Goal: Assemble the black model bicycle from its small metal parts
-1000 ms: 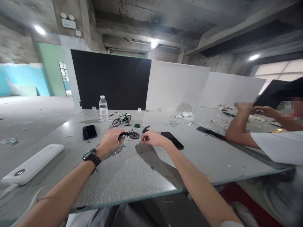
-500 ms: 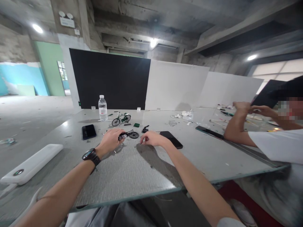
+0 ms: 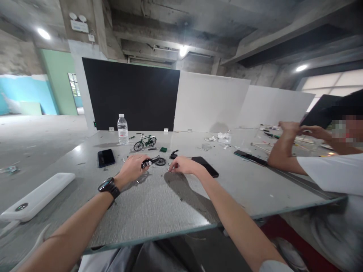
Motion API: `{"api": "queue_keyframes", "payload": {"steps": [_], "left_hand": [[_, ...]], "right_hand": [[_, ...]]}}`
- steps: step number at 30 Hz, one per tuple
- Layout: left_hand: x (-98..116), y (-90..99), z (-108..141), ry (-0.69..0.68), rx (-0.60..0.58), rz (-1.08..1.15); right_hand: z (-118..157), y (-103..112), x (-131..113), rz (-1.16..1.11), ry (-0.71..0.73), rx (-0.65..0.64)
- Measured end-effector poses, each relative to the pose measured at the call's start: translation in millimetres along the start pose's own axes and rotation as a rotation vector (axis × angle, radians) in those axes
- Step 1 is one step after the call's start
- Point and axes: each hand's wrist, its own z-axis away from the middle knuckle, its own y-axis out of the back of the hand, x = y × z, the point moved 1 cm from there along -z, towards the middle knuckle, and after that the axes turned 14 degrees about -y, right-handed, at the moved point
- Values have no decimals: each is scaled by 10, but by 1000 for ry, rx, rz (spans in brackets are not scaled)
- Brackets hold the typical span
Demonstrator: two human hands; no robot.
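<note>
My left hand (image 3: pixel 134 166), with a black watch on its wrist, is closed on a small black model bicycle (image 3: pixel 159 161) whose wheel points right. To the right of that wheel, my right hand (image 3: pixel 180 165) is low over the table with its fingers pinched together; small bits show by the fingertips, too small to make out. A green model bicycle (image 3: pixel 145 143) stands upright behind my left hand. Between the hands and a little farther back lie a green block (image 3: pixel 163 149) and a small black part (image 3: pixel 174 154).
A water bottle (image 3: pixel 123 130) stands at the back left, near a dark phone (image 3: pixel 106 158). Another phone (image 3: pixel 205 166) lies beside my right hand. A white power bank (image 3: pixel 39 194) is at the left. At the right, a person's arm (image 3: pixel 283 151) rests on the table.
My right hand's fingertips have shifted slightly, and small bits now show beside them. My left hand and the black model bicycle have barely moved.
</note>
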Motion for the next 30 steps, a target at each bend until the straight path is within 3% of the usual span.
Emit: {"api": "queue_keyframes", "payload": {"steps": [19, 25, 30], "left_hand": [[18, 8, -2, -9, -14, -14], [48, 54, -11, -150, -92, -166], [85, 47, -27, -303, -134, -227]], "right_hand": [[18, -7, -29, 40, 21, 14], [-15, 8, -27, -43, 76, 173], [-25, -81, -136, -29, 223, 299]]}}
